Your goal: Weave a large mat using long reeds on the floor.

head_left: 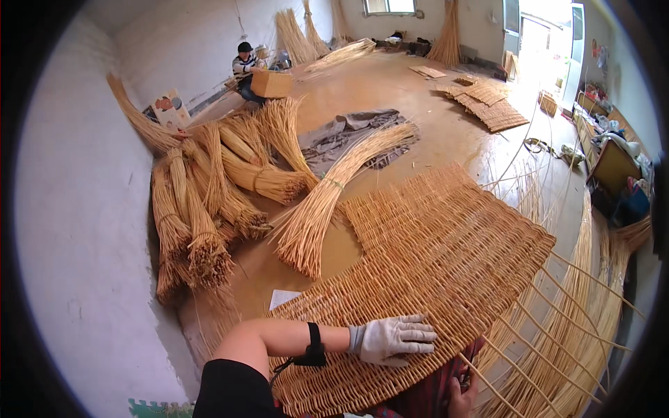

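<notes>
A large woven wicker panel, cross-shaped with several bare stakes sticking out at its right, lies across in front of me. My left hand, in a whitish work glove, rests flat on the weave near its front edge, fingers stretched out. Low at the frame's bottom, beside the panel's front right edge, is my bare right hand. Its fingers are curled, with something small and dark at them that I cannot make out. A black strap circles my left forearm.
Tied bundles of willow rods are heaped at the left by the wall; one loose bundle lies on a grey cloth. Long rods spread at the right. A person sits far back with a woven box. Flat panels lie farther off.
</notes>
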`<action>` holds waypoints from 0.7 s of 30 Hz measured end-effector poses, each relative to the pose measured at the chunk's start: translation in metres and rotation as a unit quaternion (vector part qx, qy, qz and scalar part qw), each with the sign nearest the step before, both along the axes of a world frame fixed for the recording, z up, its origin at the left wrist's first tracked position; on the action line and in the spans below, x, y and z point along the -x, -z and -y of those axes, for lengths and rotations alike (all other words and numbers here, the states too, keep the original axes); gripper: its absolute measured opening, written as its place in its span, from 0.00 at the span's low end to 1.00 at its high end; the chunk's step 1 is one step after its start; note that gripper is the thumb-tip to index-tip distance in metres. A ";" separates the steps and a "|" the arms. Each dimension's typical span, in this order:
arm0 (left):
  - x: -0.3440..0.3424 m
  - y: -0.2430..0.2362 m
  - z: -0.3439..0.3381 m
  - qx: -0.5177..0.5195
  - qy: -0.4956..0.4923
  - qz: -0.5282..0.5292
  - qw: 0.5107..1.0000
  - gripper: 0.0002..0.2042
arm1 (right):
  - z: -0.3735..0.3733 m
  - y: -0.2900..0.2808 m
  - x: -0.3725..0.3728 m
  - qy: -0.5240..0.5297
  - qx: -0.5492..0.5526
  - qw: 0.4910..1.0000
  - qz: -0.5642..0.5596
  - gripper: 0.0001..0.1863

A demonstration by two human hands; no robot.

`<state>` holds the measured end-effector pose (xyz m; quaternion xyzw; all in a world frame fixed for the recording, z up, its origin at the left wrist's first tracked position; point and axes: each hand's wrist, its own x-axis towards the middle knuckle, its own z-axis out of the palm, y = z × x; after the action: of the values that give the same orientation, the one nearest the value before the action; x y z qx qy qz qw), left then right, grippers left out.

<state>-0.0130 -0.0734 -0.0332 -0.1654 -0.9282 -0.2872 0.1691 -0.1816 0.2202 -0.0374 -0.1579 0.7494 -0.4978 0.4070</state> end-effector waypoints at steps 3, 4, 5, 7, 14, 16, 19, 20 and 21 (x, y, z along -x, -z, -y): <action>0.001 0.000 -0.001 0.017 -0.009 -0.006 1.000 0.32 | 0.002 0.026 -0.002 0.018 0.071 0.989 -0.127 0.24; 0.002 0.001 -0.003 -0.005 -0.013 -0.004 1.000 0.30 | 0.000 0.033 -0.002 0.030 0.128 0.965 -0.228 0.24; 0.003 0.002 -0.002 -0.008 -0.022 0.010 1.000 0.30 | -0.002 0.039 -0.001 0.021 0.124 0.970 -0.210 0.24; 0.001 0.002 -0.006 -0.010 -0.038 -0.049 0.998 0.31 | -0.007 0.043 -0.002 -0.009 0.066 0.971 -0.229 0.28; 0.001 0.003 0.000 0.015 -0.018 -0.027 0.999 0.31 | 0.002 0.011 0.004 0.005 0.075 0.987 -0.140 0.29; -0.002 0.000 0.001 0.010 -0.013 -0.011 1.000 0.32 | 0.009 -0.004 0.005 -0.060 -0.106 0.992 -0.045 0.26; -0.003 -0.001 0.000 0.011 -0.014 0.014 1.000 0.32 | 0.012 -0.022 -0.002 -0.049 -0.005 0.986 -0.156 0.31; -0.004 0.001 0.000 0.010 -0.016 0.016 1.000 0.33 | 0.012 -0.026 -0.004 -0.051 -0.007 0.987 -0.155 0.31; -0.004 0.002 -0.001 0.008 -0.017 0.016 1.000 0.33 | 0.012 -0.028 -0.005 -0.047 -0.005 0.989 -0.138 0.32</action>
<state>-0.0092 -0.0725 -0.0350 -0.1466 -0.9357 -0.2794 0.1579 -0.1763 0.2083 -0.0091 -0.2579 0.7924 -0.4482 0.3236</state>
